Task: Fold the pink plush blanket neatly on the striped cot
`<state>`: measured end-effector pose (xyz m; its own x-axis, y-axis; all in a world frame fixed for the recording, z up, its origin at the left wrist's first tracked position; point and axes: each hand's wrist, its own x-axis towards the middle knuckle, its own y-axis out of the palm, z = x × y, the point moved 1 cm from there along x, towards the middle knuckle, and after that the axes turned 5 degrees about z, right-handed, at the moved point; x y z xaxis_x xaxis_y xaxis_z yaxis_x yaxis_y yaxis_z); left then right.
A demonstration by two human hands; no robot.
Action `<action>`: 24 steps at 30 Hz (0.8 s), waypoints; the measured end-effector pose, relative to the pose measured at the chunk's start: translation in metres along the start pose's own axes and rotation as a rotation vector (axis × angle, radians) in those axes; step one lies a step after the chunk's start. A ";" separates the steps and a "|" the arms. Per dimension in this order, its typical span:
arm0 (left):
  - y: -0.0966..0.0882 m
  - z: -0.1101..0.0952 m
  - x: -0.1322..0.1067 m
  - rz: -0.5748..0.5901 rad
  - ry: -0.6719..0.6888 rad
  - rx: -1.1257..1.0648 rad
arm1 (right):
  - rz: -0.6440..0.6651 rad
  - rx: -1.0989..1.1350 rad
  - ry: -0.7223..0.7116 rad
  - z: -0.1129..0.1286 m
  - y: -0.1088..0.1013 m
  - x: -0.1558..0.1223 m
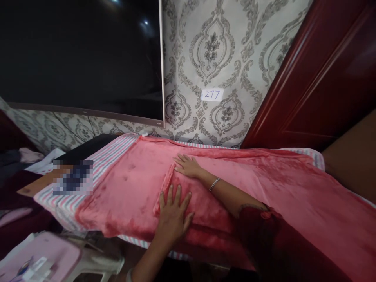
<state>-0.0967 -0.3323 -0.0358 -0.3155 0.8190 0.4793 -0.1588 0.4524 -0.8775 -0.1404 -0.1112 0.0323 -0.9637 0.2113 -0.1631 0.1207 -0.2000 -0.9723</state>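
Observation:
A pink-red plush blanket lies spread over a striped cloth on the table. On top of it is a folded plush section with a raised left edge; I cannot tell whether it is part of the blanket or a separate piece. My left hand rests on this section near its front left, fingers spread. My right hand is flat at its far left corner, palm down, with a silver bangle on the wrist. Neither hand grips anything.
A large dark TV hangs on the patterned wall at the left. A dark red door panel stands at the right. At the lower left are a pink-topped stool and a white plastic stool. A pixelated patch covers something on the striped cloth.

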 end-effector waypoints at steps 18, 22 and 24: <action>0.007 0.002 -0.003 -0.085 -0.004 -0.058 | -0.093 0.102 0.103 -0.029 0.014 0.051; 0.003 0.004 0.000 -0.082 0.001 -0.053 | -0.107 0.105 0.109 -0.023 0.006 0.044; 0.001 0.005 0.002 -0.076 0.002 -0.048 | -0.125 0.106 0.122 -0.019 0.000 0.037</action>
<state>-0.1017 -0.3320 -0.0363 -0.3020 0.7826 0.5444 -0.1375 0.5293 -0.8372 -0.1716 -0.0853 0.0235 -0.9327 0.3542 -0.0674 -0.0302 -0.2631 -0.9643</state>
